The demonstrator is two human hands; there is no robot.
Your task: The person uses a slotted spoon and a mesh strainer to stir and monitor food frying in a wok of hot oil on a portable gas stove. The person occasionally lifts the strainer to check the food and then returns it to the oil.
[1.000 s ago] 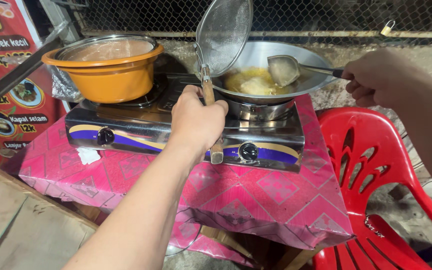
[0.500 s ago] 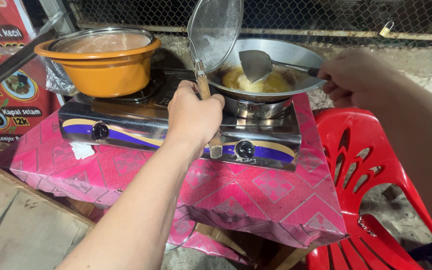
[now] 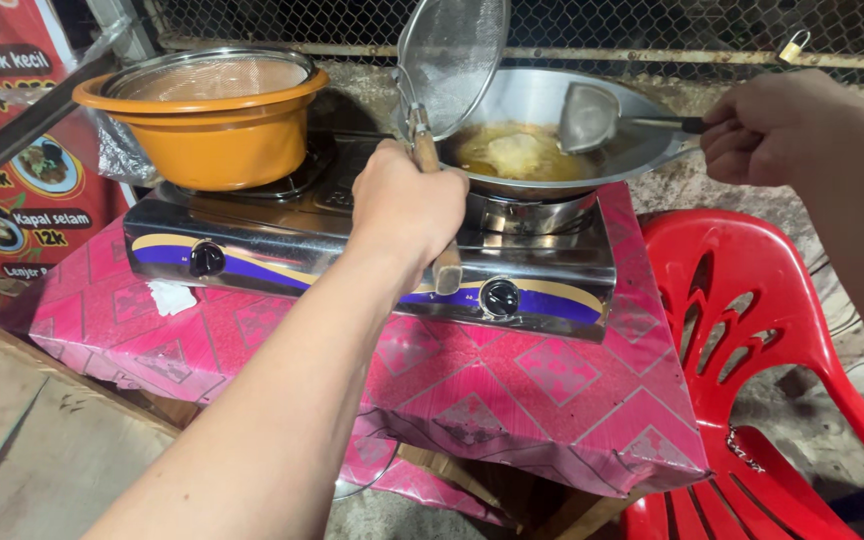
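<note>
The person's left hand (image 3: pixel 407 205) is wrapping its grip tightly around the wooden handle of a round wire-mesh skimmer (image 3: pixel 452 62), which is standing nearly upright with its mesh disc tilting over the near left rim of a metal wok (image 3: pixel 542 95). The right hand (image 3: pixel 767 125) is closing its grip on the dark handle of a metal ladle (image 3: pixel 588 116), whose bowl is hanging over the right part of the wok, just above the oil. A pale piece of food (image 3: pixel 515 152) is floating in the yellow oil inside the wok. The wok is sitting on the right burner of a steel two-burner stove (image 3: pixel 352 265) with a blue and gold stripe across its front. On the left burner an orange bowl (image 3: pixel 212 140) is sitting with a mesh strainer (image 3: pixel 214 75) nested in its top. The stove is resting on a tabletop covered with a pink patterned cloth (image 3: pixel 542 390). A red plastic chair (image 3: pixel 752 340) is standing just beside the tabletop on the right.
</note>
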